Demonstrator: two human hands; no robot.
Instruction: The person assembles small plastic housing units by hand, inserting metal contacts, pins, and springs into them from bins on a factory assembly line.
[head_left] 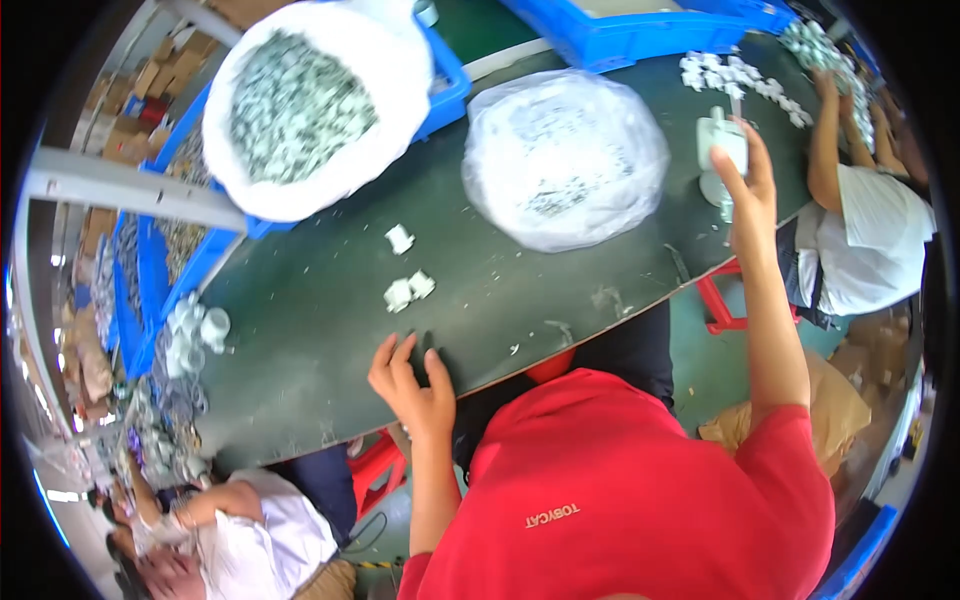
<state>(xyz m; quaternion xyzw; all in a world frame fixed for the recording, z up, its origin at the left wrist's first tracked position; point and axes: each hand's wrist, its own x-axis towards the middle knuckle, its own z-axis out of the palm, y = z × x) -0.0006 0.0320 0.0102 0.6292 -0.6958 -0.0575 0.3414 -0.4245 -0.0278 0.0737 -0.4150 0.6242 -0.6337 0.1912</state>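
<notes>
My right hand is closed round a pale green block-like piece near the table's right side. A rounded pale part shows just below it, and I cannot make out the kind. My left hand rests at the table's near edge, fingers spread, holding nothing. Beyond its fingertips lie a pair of small white plastic parts, with a single white part a little farther off. In the middle of the table sits a clear plastic bag, its mouth spread, with small dark-and-pale pieces inside.
A white-lined tub full of small greenish pieces stands at the far left among blue bins. White parts lie scattered at the far right beside a blue tray. Co-workers sit at lower left and right.
</notes>
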